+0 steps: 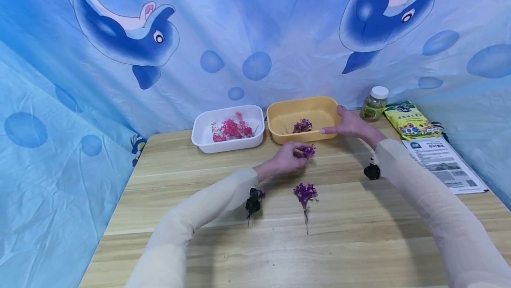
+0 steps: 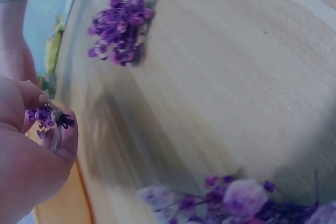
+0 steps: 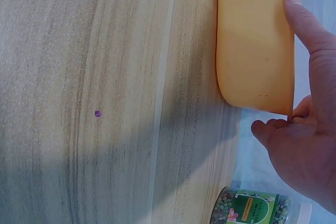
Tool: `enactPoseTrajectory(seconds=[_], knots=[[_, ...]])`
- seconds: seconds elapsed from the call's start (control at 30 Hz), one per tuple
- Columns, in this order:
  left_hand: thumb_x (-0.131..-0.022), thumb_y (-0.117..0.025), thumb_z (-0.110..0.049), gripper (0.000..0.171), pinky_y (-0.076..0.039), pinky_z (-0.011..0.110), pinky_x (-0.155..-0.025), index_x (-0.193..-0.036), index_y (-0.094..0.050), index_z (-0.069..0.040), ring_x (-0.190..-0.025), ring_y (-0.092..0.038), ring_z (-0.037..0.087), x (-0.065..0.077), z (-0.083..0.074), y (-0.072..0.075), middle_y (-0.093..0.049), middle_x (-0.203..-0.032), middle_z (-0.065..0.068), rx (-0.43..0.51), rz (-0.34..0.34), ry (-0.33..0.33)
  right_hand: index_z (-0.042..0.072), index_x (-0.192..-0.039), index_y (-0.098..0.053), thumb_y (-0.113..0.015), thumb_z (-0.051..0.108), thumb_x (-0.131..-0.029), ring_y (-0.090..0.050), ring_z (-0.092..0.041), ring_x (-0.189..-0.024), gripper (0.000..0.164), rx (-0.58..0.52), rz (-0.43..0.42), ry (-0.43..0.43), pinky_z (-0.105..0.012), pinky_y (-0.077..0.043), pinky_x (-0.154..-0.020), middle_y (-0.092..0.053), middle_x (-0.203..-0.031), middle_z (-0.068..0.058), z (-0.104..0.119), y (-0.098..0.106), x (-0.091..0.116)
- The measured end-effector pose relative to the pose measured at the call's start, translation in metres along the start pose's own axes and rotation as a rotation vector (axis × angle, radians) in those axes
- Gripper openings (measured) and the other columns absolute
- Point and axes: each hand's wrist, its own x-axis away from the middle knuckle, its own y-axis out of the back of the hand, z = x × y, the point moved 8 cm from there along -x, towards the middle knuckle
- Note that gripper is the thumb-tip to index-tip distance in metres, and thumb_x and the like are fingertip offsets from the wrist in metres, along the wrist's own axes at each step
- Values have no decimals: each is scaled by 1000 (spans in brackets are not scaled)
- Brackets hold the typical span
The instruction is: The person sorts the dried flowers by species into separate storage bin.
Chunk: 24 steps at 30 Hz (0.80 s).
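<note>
My left hand (image 1: 286,158) pinches a small bunch of purple dried flowers (image 1: 308,151), just in front of a yellow plastic tray (image 1: 289,138). In the left wrist view, fingers and thumb close round its short stems. My right hand (image 1: 352,124) grips the tray's right end, thumb on the near rim and fingers at the far corner. Inside that tray lie more dark purple flowers (image 1: 302,125). A tied purple bunch (image 1: 305,195) lies on the table below the left hand. Another purple bunch (image 2: 236,203) is partly hidden beneath the left wrist in the head view.
A white tray (image 1: 231,147) with pinkish-red dried flowers (image 1: 231,129) stands left of the yellow one. To the right are a white-lidded jar (image 1: 373,105), a yellow packet (image 1: 413,121) and a printed sheet (image 1: 447,166). A blue dolphin curtain (image 1: 279,21) hangs behind the wooden table (image 1: 339,252).
</note>
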Motion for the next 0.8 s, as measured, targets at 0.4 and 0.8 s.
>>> enactPoseTrajectory(seconds=[0.4, 0.8], knots=[[-90, -65, 8, 54, -59, 40, -82, -139, -60, -12, -100, -65, 26, -3, -16, 25, -62, -123, 13, 141, -2, -50, -15, -152, -1, -78, 61, -78, -10, -54, -143, 131, -10, 7, -8, -58, -14, -117, -5, -156, -40, -2, 0, 0], [-91, -62, 10, 53, -57, 44, -88, -141, -57, -8, -112, -62, 34, -26, -40, 55, -58, -134, 19, 169, -13, -96, -15, -152, 0, -78, 56, -81, -10, -53, -144, 127, -37, 12, -10, -58, -13, -118, -4, -157, -39, -4, -2, -3]])
